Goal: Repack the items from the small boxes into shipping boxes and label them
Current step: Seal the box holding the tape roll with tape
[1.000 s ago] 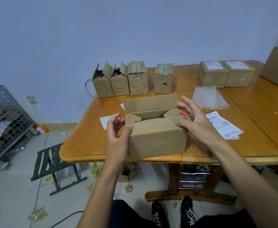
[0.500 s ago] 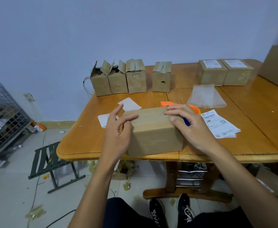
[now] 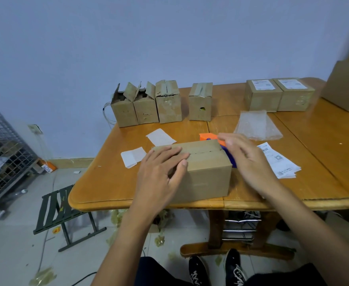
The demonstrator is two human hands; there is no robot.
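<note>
The left hand (image 3: 163,172) is laid flat, grip spread, on the closed flaps of the shipping box (image 3: 207,180) at the table's (image 3: 107,182) 6 o'clock edge, while the blurred right hand (image 3: 247,159), grip likewise apart, is held at the box's 3 o'clock beside an orange-and-blue tool (image 3: 207,136).

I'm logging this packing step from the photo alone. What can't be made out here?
Head view.
Contents of the shipping box: closed flaps cover them.
The orange-and-blue tool: mostly behind the box and the blurred right hand.
Print on the label sheets: too small.
The large carton: cut off by the right edge.
</note>
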